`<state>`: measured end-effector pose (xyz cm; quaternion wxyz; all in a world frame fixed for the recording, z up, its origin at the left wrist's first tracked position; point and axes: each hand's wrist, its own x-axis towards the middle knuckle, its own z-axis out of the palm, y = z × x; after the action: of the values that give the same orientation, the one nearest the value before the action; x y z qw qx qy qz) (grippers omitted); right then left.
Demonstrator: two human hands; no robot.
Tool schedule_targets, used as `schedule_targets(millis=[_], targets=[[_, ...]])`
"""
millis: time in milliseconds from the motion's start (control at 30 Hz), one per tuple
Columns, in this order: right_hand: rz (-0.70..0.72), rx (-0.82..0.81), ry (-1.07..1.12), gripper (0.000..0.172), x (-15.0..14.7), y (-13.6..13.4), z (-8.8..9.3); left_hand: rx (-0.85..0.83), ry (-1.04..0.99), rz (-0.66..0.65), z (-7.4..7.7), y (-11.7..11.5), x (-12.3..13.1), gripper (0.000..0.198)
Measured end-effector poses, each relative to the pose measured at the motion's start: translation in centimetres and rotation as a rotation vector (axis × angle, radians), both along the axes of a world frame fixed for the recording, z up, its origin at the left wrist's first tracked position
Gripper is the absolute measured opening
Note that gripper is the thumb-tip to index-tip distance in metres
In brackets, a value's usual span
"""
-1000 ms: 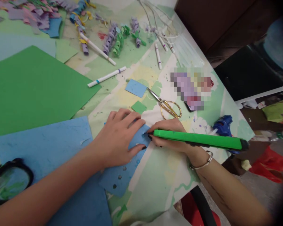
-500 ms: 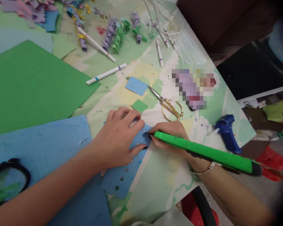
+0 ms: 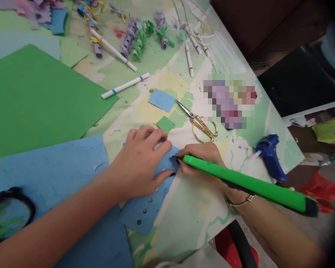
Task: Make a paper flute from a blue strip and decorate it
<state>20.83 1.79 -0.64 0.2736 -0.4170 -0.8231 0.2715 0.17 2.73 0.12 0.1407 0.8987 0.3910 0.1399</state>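
My left hand lies flat with fingers spread, pressing down a strip of blue paper that has several small punched holes. My right hand is closed around a long bright green tool; its dark tip touches the blue strip's right edge, just beside my left thumb. The tool's rear end sticks out past my wrist, which wears a metal bangle.
Gold-handled scissors, small blue and green paper squares lie just beyond my hands. A blue glue gun sits right. Large green and blue sheets lie left, white markers and curled paper pieces farther back. Table edge runs along the right.
The rear end of the green tool has swung downward and to the right while its tip stays on the blue strip's edge. My left hand has stayed in place.
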Motion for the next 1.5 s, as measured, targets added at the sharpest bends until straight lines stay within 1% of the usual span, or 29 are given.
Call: schedule_targets(millis=[67,200,367,467,700,933,1200,1333,1433,1500], targets=[[-0.015,-0.003,-0.005,0.01,-0.1,-0.3,-0.1,0.013,-0.012,-0.006,-0.2,0.1,0.0,0.036],[-0.086,-0.045,0.023,0.008,-0.1,-0.8,0.1,0.012,0.022,-0.017,-0.2,0.5,0.2,0.039],[0.036,-0.138,0.088,0.006,0.4,-0.1,0.6,0.013,0.059,-0.039,0.2,0.4,0.3,0.036],[0.039,-0.163,0.087,0.008,0.5,0.5,0.8,0.011,0.054,-0.026,0.4,0.1,0.2,0.035],[-0.014,-0.061,0.057,0.009,0.3,0.2,0.4,-0.006,0.053,0.002,0.5,-0.2,0.2,0.032],[-0.023,-0.077,0.051,0.008,0.3,0.0,0.6,-0.017,0.061,0.007,0.5,-0.2,0.3,0.033],[-0.059,-0.057,0.032,0.007,0.0,0.0,0.6,0.028,0.077,-0.02,0.4,-0.3,0.3,0.035],[-0.025,-0.08,0.049,0.006,0.4,0.0,0.4,0.07,0.066,-0.036,0.0,-0.1,0.4,0.041],[0.015,-0.125,0.047,0.006,0.7,0.1,0.4,0.087,0.077,-0.041,-0.2,0.2,0.6,0.041],[0.021,-0.128,0.042,0.006,0.6,0.2,0.4,0.087,0.085,-0.04,-0.2,0.3,0.6,0.04]])
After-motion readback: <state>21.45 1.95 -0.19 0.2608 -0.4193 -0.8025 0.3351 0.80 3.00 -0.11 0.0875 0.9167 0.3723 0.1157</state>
